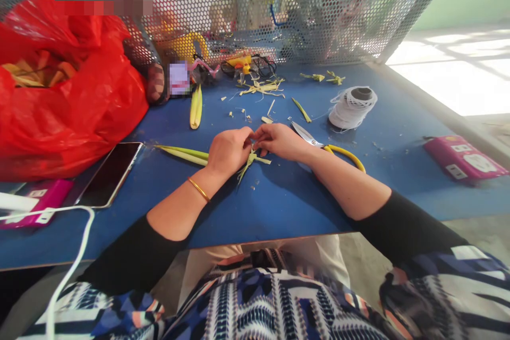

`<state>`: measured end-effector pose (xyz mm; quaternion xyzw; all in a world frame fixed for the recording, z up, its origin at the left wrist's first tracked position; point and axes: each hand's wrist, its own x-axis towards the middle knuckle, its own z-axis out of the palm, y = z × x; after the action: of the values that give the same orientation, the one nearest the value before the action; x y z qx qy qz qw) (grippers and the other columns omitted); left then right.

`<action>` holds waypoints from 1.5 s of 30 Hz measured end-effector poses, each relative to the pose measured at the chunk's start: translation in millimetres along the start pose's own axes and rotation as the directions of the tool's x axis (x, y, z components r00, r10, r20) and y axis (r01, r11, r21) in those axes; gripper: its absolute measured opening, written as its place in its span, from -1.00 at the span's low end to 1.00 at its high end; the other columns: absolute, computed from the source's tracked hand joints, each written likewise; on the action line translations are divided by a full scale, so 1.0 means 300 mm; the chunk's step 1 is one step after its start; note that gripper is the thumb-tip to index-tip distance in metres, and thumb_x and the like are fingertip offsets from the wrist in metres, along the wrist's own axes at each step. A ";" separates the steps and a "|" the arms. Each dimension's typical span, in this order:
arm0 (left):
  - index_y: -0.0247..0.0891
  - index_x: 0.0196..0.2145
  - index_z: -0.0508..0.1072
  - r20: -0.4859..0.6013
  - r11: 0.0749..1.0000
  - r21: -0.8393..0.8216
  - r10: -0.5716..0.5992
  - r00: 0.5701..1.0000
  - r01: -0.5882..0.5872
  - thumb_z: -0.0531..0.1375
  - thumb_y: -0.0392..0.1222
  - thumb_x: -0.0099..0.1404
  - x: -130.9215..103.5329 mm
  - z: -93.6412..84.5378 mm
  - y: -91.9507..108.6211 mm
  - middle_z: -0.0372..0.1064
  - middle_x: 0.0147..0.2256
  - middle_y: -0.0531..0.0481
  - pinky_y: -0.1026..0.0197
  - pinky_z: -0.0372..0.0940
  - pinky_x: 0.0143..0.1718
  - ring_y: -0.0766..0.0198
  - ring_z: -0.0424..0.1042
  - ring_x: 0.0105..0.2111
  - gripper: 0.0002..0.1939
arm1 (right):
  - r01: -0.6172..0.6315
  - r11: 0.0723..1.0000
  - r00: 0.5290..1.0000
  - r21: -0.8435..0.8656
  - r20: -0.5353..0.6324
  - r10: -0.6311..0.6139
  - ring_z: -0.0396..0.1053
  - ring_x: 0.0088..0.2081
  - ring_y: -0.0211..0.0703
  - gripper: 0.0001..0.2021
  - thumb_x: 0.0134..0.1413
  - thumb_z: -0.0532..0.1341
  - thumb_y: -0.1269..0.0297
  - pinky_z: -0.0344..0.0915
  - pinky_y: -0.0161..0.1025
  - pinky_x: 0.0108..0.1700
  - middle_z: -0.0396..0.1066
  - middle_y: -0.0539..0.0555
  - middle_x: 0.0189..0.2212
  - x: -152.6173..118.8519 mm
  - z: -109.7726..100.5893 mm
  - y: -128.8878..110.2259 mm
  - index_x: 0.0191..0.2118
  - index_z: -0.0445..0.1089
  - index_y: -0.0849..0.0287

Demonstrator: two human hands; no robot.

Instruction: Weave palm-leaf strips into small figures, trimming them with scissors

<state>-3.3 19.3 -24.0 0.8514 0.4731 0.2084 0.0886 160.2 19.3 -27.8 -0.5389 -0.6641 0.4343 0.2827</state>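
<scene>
Over the middle of the blue table, my left hand [229, 153] and my right hand [281, 141] meet, thumbs and fingertips pinched close together. Both grip a small pale-green woven leaf piece [251, 159], whose loose ends stick out below the fingers; its upper part is hidden by them. Folded green leaf strips [181, 154] lie beside my left hand, partly behind it. Just right of my right hand rest scissors [346, 155] with yellow handles, their blades partly spread. A spool of white string [353, 110] stands beyond them.
A red plastic bag [75, 111] fills the left side, with a phone [107, 176] and white cable [85, 234] before it. Leaf scraps [261, 88] and another leaf strip [196, 108] lie farther back. A pink tissue pack [466, 158] sits right. Perforated metal mesh [334, 21] borders the back.
</scene>
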 end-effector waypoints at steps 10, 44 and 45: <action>-0.23 -0.32 0.59 -0.017 0.995 0.077 0.063 0.998 -0.062 0.15 -0.25 0.23 0.000 0.002 -0.006 0.54 -0.32 -0.11 0.19 0.20 -0.31 0.16 0.45 -0.30 -0.81 | 0.051 0.998 0.999 -0.027 0.011 -0.051 0.38 -0.54 -0.35 -0.80 -0.06 0.16 0.59 0.29 -0.39 -0.40 0.44 -0.08 -0.58 0.003 -0.001 0.015 -0.38 0.49 0.22; -0.18 -0.32 0.58 0.126 0.979 0.155 -0.156 0.980 0.136 0.11 -0.16 0.27 0.028 -0.010 -0.043 0.56 -0.24 -0.06 0.18 0.20 -0.29 0.14 0.46 -0.22 -0.77 | 0.056 0.861 0.981 -0.506 0.188 0.047 0.36 -0.43 -0.29 -0.86 -0.17 0.24 0.54 0.19 -0.35 -0.35 0.48 -0.02 -0.52 -0.032 -0.108 -0.044 -0.48 0.53 0.21; -0.18 -0.32 0.57 0.132 0.978 0.166 -0.152 0.980 0.130 0.10 -0.16 0.27 0.028 -0.008 -0.042 0.56 -0.23 -0.06 0.17 0.20 -0.29 0.13 0.46 -0.20 -0.77 | 0.069 0.875 0.984 -0.479 0.175 0.018 0.36 -0.43 -0.28 -0.87 -0.15 0.23 0.52 0.19 -0.34 -0.35 0.48 -0.01 -0.51 -0.031 -0.107 -0.043 -0.47 0.53 0.21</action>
<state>-10.2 33.2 -23.8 0.8327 0.5397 0.1021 0.0700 183.7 18.4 -0.5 -0.5434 -0.7807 0.2962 0.0862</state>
